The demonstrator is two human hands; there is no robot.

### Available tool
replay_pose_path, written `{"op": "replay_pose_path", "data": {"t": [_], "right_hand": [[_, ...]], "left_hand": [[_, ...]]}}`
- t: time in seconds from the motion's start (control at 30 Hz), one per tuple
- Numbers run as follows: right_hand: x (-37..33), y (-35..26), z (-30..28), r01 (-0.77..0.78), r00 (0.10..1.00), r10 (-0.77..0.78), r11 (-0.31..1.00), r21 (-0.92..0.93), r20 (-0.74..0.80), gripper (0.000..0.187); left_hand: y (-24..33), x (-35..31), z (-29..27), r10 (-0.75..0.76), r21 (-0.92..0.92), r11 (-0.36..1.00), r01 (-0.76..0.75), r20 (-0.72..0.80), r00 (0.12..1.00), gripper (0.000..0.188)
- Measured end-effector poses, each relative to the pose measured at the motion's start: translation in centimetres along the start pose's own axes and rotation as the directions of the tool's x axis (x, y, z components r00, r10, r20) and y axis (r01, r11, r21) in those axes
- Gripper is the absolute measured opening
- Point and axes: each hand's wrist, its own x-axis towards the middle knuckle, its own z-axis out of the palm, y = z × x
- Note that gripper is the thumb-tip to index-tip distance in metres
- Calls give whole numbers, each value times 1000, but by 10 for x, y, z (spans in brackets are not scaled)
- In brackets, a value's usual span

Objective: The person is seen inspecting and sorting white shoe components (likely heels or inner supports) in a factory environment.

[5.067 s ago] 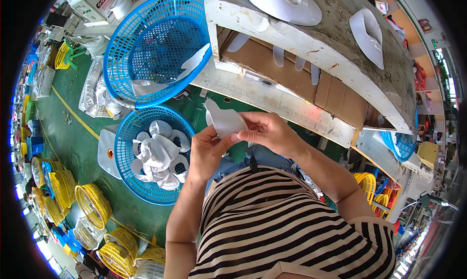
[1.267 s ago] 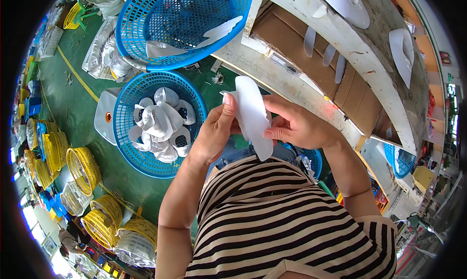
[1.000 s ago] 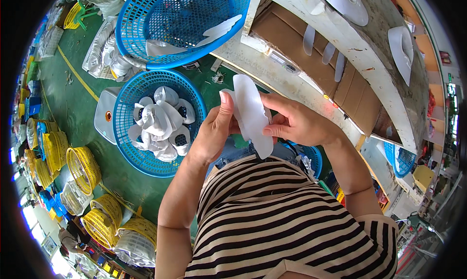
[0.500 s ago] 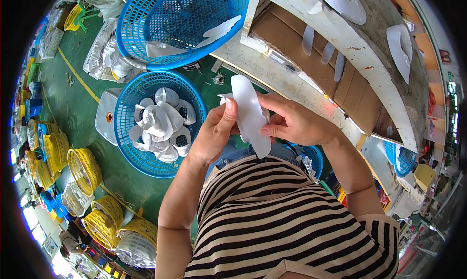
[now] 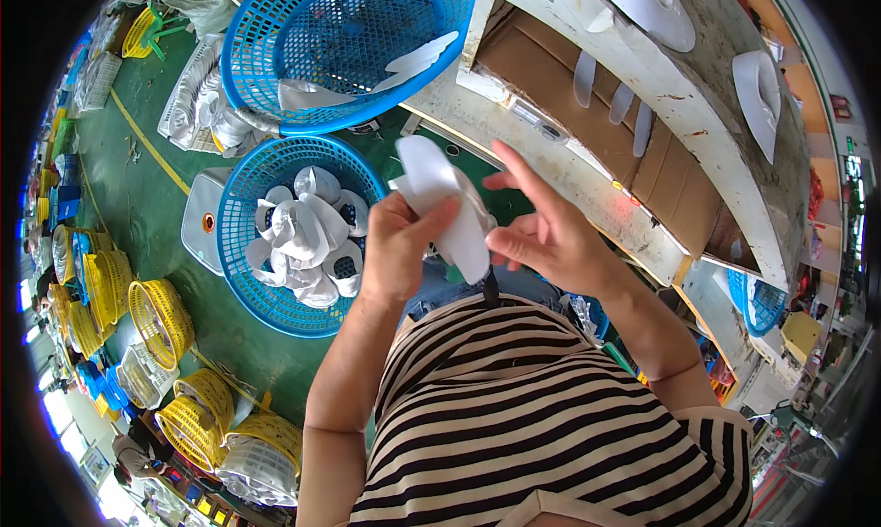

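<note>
A white, smooth shoe upper point(image 5: 451, 217), long and curved, is held in front of my waist. My left hand point(image 5: 404, 242) grips it from the left, with the thumb laid across its face. To its right, my right hand point(image 5: 543, 229) has its fingers spread and the index stretched upward. That hand's thumb tip is close to the right edge of the upper; whether they touch is hard to tell. A round blue basket point(image 5: 240, 293) on the left contains a heap of similar white uppers point(image 5: 307, 229), a few showing dark dotted lining.
Beyond it, a larger blue basket point(image 5: 240, 68) carries a few white pieces. On the right stands a worn white bench point(image 5: 707, 95) bearing white uppers point(image 5: 757, 95); its cardboard-lined shelf point(image 5: 551, 59) has flat sole-shaped pieces. Yellow baskets point(image 5: 158, 320) line the green floor at left.
My right hand has come off the upper, and its fingers have spread. The upper has shifted slightly left and turned in my left hand, which keeps its hold.
</note>
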Motion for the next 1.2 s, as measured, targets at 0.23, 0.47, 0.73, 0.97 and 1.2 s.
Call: {"op": "replay_pose_path", "data": {"t": [0.23,0.47,0.73,0.97,1.2], "right_hand": [[-5,8,24,-154,988,152,987,37,34,27],[-11,19,28,-229,972,234,960,159,-17,23],[-13,41,22,183,951,-249,931,-316,-184,32],[-3,55,-4,505,860,-429,793,-342,275,28],[20,29,-43,321,947,-316,928,-187,54,26]], "left_hand": [[0,7,3,43,-106,993,-52,-78,996,20],[6,8,7,-52,-202,978,46,-26,998,23],[17,-6,19,-165,-403,899,169,46,985,23],[18,-11,19,-188,-258,942,217,132,973,22],[3,-12,13,-38,269,963,-11,176,984,22]]}}
